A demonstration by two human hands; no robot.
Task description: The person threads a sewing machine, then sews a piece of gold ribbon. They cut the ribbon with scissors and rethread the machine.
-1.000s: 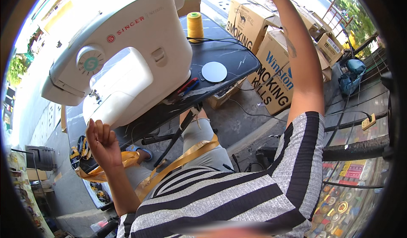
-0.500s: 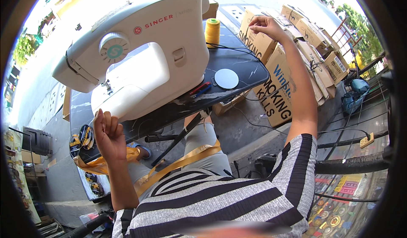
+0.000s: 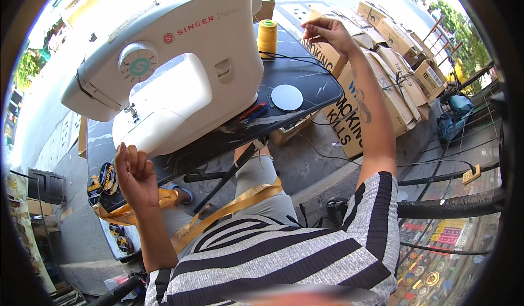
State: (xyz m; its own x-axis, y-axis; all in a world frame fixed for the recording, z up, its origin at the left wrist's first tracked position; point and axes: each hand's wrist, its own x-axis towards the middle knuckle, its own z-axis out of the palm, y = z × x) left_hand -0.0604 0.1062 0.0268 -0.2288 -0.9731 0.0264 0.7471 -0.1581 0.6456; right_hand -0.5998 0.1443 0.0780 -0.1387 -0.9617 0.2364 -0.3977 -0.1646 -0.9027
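A white sewing machine (image 3: pixel 218 33) stands on a dark marble-patterned table (image 3: pixel 305 71). My left hand (image 3: pixel 136 178) is raised near the machine's front left corner, its fingers curled into a pinch. Out to the right, past the yellow cone of thread (image 3: pixel 267 39), my right hand (image 3: pixel 330 33) is held up with thumb and fingertips pressed together. Anything pinched in either hand is too fine to make out. A yellow ribbon (image 3: pixel 240 202) lies across my lap, and more yellow material (image 3: pixel 123 214) hangs by the table's left corner.
On the table lie a round white disc (image 3: pixel 286 97), a red tool (image 3: pixel 254 111) and black cables. Round black-and-yellow items (image 3: pixel 108 179) sit at the left corner. Cardboard boxes (image 3: pixel 376 82) are stacked beyond the right edge, with a blue bag (image 3: pixel 456 118) beside them.
My right hand has shifted a little to the left, still pinched. My left hand stays almost in place. The whole view has moved slightly, shifting the machine left.
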